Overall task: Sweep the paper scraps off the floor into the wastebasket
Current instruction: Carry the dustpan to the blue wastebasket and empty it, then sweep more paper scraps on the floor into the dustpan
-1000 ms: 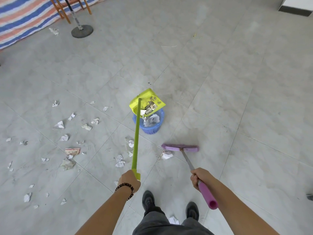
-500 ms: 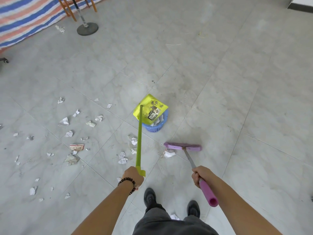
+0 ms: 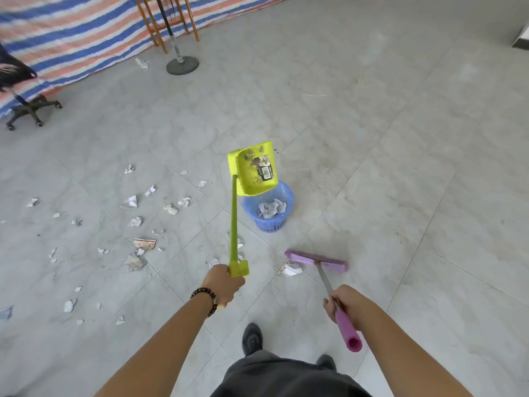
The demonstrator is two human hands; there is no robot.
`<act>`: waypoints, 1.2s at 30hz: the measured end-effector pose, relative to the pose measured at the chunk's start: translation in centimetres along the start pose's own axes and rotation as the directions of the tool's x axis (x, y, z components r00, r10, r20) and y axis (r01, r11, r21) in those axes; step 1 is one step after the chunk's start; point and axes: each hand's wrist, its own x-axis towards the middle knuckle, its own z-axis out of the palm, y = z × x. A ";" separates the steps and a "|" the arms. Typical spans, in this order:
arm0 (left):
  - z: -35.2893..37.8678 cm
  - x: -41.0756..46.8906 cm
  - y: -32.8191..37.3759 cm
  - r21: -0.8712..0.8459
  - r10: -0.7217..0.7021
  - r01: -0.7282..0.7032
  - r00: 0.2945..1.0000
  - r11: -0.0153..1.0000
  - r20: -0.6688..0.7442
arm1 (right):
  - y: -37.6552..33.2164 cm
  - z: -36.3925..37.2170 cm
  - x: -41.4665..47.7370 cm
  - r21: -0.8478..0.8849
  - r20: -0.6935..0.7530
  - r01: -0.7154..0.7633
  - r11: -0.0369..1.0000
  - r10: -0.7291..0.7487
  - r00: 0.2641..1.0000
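Observation:
My left hand (image 3: pixel 224 285) grips the long handle of a yellow-green dustpan (image 3: pixel 252 179). The pan is tipped up above a blue wastebasket (image 3: pixel 270 222) that holds crumpled white paper. A dark scrap with a barcode still clings inside the pan. My right hand (image 3: pixel 345 305) grips the purple handle of a broom, whose purple head (image 3: pixel 316 260) rests on the floor to the basket's near right. A crumpled paper scrap (image 3: pixel 292 270) lies against the broom head. Several white paper scraps (image 3: pixel 130 202) are strewn over the tiles to the left.
A striped tarp (image 3: pixel 71 38) covers the far left. A pole on a round base (image 3: pixel 182 65) and wooden legs stand before it. An office chair base (image 3: pixel 31 107) is at far left. My shoes (image 3: pixel 252 338) are near the bottom middle.
The dustpan has been lifted and tipped steeper above the basket, and most of its paper has dropped in. The view tilted up. The broom stayed in place.

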 end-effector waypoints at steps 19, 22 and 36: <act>6.1 -10.8 -16.1 -0.226 -0.355 0.304 0.905 0.925 -0.234 | 11.5 -5.3 1.9 -0.534 -0.082 -0.089 0.841 0.053 0.995; 5.9 -11.6 -19.3 -0.344 -0.436 0.365 0.886 0.865 -0.156 | 14.9 -6.8 0.4 -0.565 -0.145 -0.164 0.809 0.098 0.985; -3.1 -15.3 -33.9 -0.406 -0.364 0.350 0.930 0.845 0.045 | 32.1 3.4 -5.4 -0.447 -0.172 -0.170 0.878 0.102 0.980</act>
